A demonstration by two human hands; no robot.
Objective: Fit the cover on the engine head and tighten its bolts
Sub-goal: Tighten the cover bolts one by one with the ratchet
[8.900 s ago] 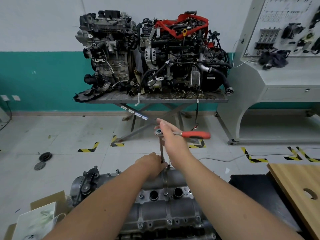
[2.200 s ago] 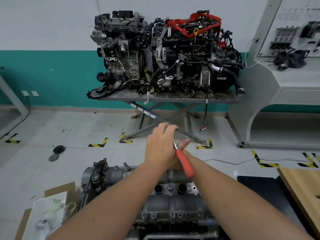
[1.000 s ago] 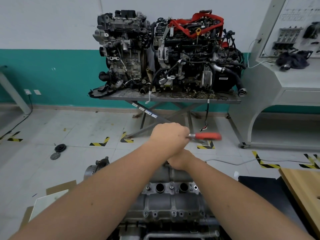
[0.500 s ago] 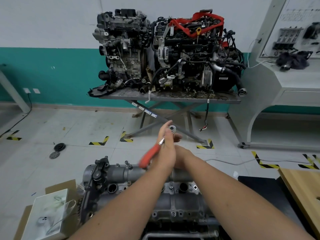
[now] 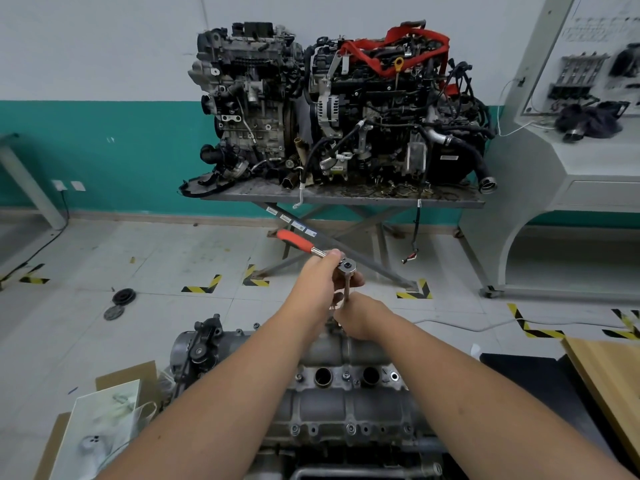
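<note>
Nearest the camera, the grey cover [image 5: 341,407] sits on the engine head, bolts [image 5: 350,428] along its near edge. At its far edge the right hand [image 5: 360,318] pinches the ratchet's upright extension bar [image 5: 346,292] low down. Above, the left hand [image 5: 317,294] curls its fingers [image 5: 333,255] round the ratchet [image 5: 313,249] just beside its head, the red handle angled up-left. Beyond stand two engines [image 5: 332,109] on a metal stand.

Both arms reach forward. The left hand [image 5: 317,289] is curled in a grip, and the right hand [image 5: 363,317] curls just below it.
</note>
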